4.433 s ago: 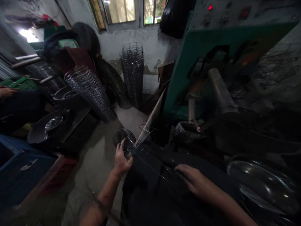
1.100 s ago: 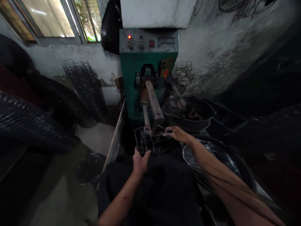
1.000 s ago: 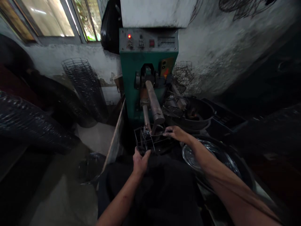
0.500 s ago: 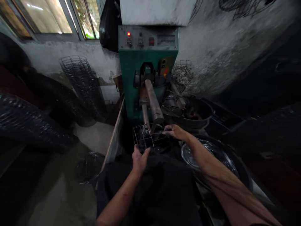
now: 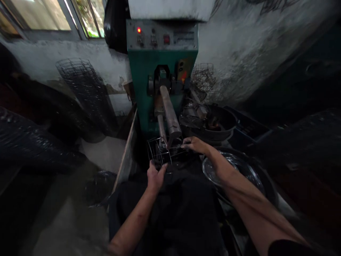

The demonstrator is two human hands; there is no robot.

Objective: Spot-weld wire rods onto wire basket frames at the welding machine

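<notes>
In the head view, my left hand (image 5: 156,175) grips the near edge of a small wire basket (image 5: 149,151), its thumb apart from the fingers. The basket's grid sits around the pointed electrode tips of a green spot welder (image 5: 138,74). Above the tips is the thick upper arm (image 5: 169,112) of the machine; a thinner lower arm (image 5: 161,127) runs beside it. Right of the tips, my right hand (image 5: 196,144) is closed in a pinch on a thin wire. Whether that wire is joined to the basket I cannot tell.
A red lamp (image 5: 139,30) glows on the welder's panel. To the right stand a dark basin (image 5: 226,133) with metal pieces and a tub holding shiny wire rings (image 5: 250,170). Rolled wire mesh (image 5: 85,92) leans at the left wall. A board edge (image 5: 125,153) rises left of my lap.
The whole view has shifted, so the machine appears slightly higher and further left. Both hands keep their hold, and the basket stays at the electrode tips, tilted a little differently.
</notes>
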